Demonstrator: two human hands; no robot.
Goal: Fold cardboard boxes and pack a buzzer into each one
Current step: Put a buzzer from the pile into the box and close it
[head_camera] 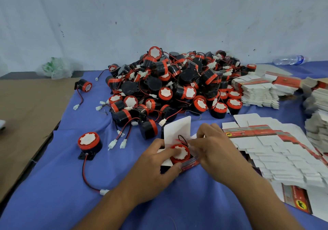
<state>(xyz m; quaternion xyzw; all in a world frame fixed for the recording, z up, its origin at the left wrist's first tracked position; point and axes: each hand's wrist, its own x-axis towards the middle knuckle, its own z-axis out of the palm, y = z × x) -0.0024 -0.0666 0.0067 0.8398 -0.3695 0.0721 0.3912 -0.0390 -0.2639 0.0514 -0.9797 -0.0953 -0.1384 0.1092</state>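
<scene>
Left hand [158, 160] grips one open box [177, 128], thumb pressing one buzzer [180, 153] in. Right hand [211, 146] pinches its wire [181, 138]. Two stray buzzers [89, 142] at left; pile [177, 80] uncountable.

So we had the big pile of black-and-red round plastic buzzers [177, 82] mid-table on the blue cloth [53, 194], back toward the wall. Right of it sat stacks of flat white-and-red cardboard box blanks [257, 91], with a fanned-out spread of blanks [276, 155] nearer us. A clear plastic water bottle [289, 60] lay behind the stacks. Left of the cloth was a brown cardboard sheet [26, 114], with a crumpled clear plastic bag [56, 68] behind it. Up front, our left hand [156, 166] and right hand [213, 146] gripped a half-folded white cardboard box [177, 128] from either side, one buzzer in it.
</scene>
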